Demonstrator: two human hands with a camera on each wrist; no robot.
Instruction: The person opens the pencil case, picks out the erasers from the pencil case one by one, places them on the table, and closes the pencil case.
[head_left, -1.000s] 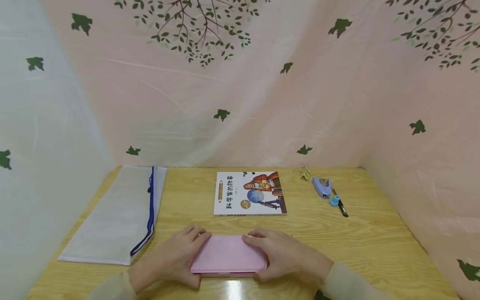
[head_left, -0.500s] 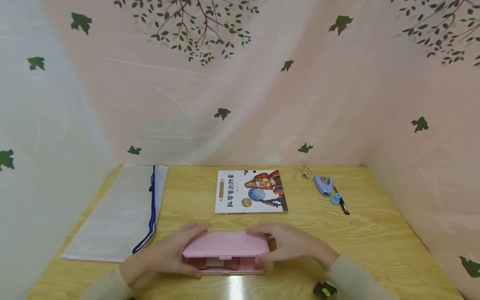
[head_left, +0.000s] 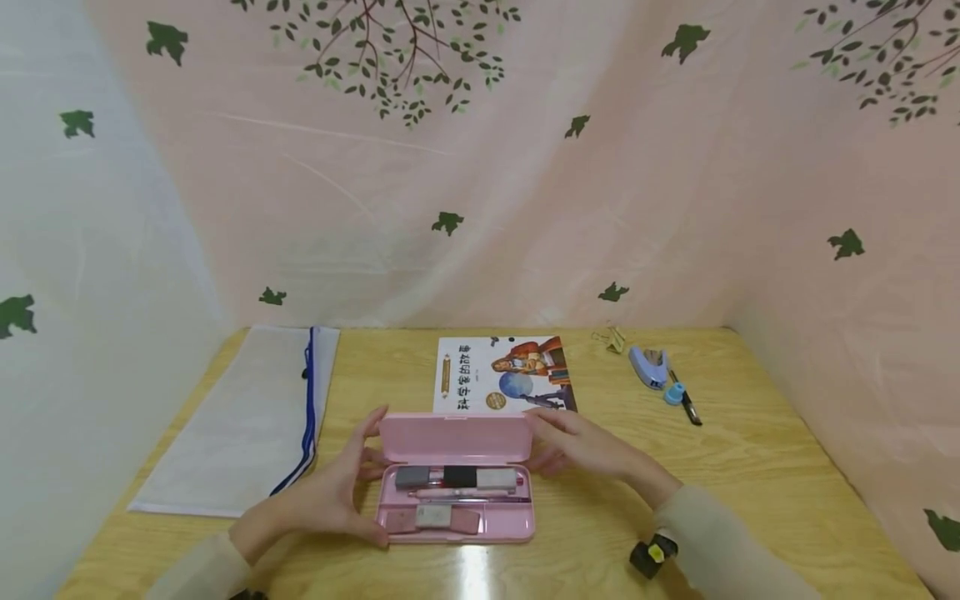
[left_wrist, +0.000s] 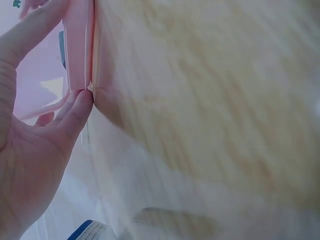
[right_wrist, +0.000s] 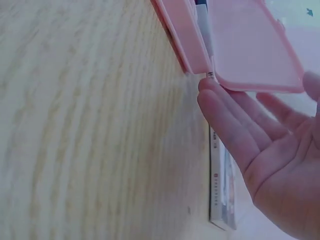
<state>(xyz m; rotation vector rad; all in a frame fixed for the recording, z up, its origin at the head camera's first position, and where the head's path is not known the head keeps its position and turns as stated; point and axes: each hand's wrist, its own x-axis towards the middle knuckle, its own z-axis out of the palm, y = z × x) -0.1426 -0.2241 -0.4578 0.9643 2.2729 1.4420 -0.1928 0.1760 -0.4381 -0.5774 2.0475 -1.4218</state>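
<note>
Chinese characters (head_left: pixel 463 377) on book cover (head_left: pixel 517 379), print (right_wrist: pixel 216 187) on spine (right_wrist: pixel 215 160); both unreadable.

Both arms wear long, plain sleeves of pale beige, the left sleeve (head_left: pixel 201 573) and the right sleeve (head_left: pixel 723 542), smooth and loose-fitting, each ending at a simple cuff near the wrist. Beside the right cuff shows a small, boxy black wrist piece (head_left: pixel 643 562), blocky in outline, marked with a bright yellow patch (head_left: pixel 657 553). At the left, a dark sliver (head_left: pixel 247 595) shows by the sleeve, mostly cut off by the lower edge of the head view. The left grip (head_left: pixel 326 500) and right grip (head_left: pixel 588 446) are bare human hands, slim-fingered, with creased palms.
</note>
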